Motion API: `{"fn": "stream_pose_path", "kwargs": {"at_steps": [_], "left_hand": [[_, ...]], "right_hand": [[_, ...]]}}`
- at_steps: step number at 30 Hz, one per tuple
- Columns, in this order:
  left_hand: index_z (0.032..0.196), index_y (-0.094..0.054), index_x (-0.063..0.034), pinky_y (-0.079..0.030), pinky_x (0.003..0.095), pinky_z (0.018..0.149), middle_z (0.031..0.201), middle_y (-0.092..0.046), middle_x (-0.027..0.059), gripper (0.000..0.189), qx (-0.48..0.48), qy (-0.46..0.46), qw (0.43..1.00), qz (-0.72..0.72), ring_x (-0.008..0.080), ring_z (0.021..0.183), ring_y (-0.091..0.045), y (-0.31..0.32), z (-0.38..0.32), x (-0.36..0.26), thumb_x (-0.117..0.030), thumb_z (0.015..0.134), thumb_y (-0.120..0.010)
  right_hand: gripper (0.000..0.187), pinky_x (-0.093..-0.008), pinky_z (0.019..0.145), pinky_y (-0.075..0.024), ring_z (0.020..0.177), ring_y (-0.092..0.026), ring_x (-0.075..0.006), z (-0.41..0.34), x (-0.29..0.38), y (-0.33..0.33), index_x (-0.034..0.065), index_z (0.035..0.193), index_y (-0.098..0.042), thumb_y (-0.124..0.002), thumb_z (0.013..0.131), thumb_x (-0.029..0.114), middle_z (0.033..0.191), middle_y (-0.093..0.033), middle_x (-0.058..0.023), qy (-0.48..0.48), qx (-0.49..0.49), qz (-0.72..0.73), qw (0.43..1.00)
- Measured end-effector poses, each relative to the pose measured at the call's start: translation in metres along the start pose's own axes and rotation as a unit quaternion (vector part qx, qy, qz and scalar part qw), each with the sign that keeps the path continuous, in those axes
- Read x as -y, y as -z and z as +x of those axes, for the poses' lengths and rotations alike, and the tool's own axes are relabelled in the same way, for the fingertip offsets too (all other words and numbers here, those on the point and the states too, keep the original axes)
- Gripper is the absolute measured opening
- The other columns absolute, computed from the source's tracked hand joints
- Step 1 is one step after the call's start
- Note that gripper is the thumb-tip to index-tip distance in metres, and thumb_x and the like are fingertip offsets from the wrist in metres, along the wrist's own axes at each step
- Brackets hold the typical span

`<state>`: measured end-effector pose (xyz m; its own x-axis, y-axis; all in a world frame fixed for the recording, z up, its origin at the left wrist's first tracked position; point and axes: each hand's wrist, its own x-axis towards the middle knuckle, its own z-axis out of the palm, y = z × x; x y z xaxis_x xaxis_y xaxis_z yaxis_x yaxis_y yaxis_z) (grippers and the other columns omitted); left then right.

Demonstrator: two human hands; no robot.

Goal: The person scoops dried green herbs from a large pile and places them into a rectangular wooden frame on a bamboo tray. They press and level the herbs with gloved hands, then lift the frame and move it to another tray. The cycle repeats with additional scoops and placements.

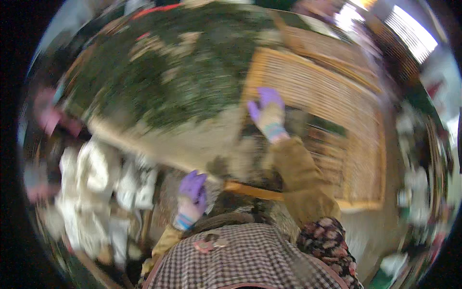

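Both hands wear gloves with purple fingers, pale backs and blue-striped cuffs. My right hand reaches over the near left part of a slatted wooden rack, thumb apart from the fingers, with nothing visible in it. My left hand is low by the near table edge, fingers bent; blur hides whether it holds anything. A greyish, unclear thing shows just beside it. Beyond my hands a wide heap of dark green leafy material covers much of the pale work table.
White sacks or cloths hang or stand left of the table. Another wooden rack lies behind the first. A person's pink sleeve shows at far left. Bare floor runs along the right. The whole view is motion-blurred.
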<state>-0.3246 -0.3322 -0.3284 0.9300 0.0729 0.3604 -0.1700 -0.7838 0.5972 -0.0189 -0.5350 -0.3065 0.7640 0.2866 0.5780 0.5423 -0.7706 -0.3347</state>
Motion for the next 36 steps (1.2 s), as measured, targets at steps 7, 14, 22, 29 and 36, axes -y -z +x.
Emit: {"fn": "stream_pose_path", "kwargs": {"at_steps": [7, 14, 22, 29, 36], "left_hand": [[0.121, -0.06, -0.007, -0.043, 0.0476, 0.1, 0.117, -0.061, 0.021, 0.043, -0.057, 0.157, 0.984, 0.054, 0.0394, 0.116, -0.054, 0.158, -0.113, 0.09, 0.0, 0.078, -0.057], [0.116, -0.062, -0.0085, -0.047, 0.0465, 0.093, 0.113, -0.062, 0.0212, 0.037, -0.089, 0.249, 0.961, 0.078, 0.0405, 0.106, -0.058, 0.185, -0.116, 0.186, -0.001, 0.08, -0.058], [0.118, -0.061, -0.0102, -0.048, 0.0455, 0.091, 0.11, -0.064, 0.0187, 0.037, -0.055, 0.402, 0.909, 0.092, 0.0389, 0.104, -0.06, 0.216, -0.077, 0.275, -0.005, 0.082, -0.058], [0.12, -0.061, -0.0086, -0.051, 0.0419, 0.088, 0.11, -0.066, 0.0178, 0.035, -0.042, 0.465, 0.883, 0.039, 0.0374, 0.101, -0.063, 0.239, -0.038, 0.312, -0.007, 0.085, -0.058], [0.122, -0.06, -0.0095, -0.052, 0.0436, 0.084, 0.109, -0.066, 0.0172, 0.035, 0.056, 0.351, 0.934, 0.013, 0.0363, 0.097, -0.064, 0.257, -0.002, 0.364, -0.016, 0.088, -0.058]], "right_hand": [[0.082, -0.0533, 0.114, -0.0215, 0.139, -0.029, -0.0354, -0.031, 0.231, -0.13, 0.0115, 0.142, -0.041, -0.071, 0.076, 0.048, 0.148, -0.038, -0.0145, 0.02, 0.171, 0.086, 0.981], [0.09, -0.062, 0.113, -0.0138, 0.145, -0.015, -0.0373, 0.029, 0.339, -0.24, 0.0168, 0.151, -0.025, -0.068, 0.079, 0.05, 0.158, -0.018, -0.0131, 0.19, 0.281, -0.055, 0.939], [0.109, -0.0658, 0.109, -0.022, 0.145, -0.013, -0.0428, 0.15, 0.413, -0.415, 0.0191, 0.154, -0.015, -0.081, 0.07, 0.04, 0.159, -0.008, -0.0186, 0.262, 0.41, -0.132, 0.864], [0.09, -0.0547, 0.103, -0.0403, 0.137, -0.031, -0.0433, 0.239, 0.448, -0.484, 0.0148, 0.143, -0.038, -0.084, 0.066, 0.025, 0.155, -0.022, -0.0175, 0.252, 0.488, -0.092, 0.83], [0.072, -0.0449, 0.098, -0.0472, 0.127, -0.045, -0.0376, 0.177, 0.428, -0.439, 0.0137, 0.129, -0.051, -0.083, 0.065, 0.023, 0.136, -0.046, -0.0112, 0.156, 0.488, -0.049, 0.858]]}}
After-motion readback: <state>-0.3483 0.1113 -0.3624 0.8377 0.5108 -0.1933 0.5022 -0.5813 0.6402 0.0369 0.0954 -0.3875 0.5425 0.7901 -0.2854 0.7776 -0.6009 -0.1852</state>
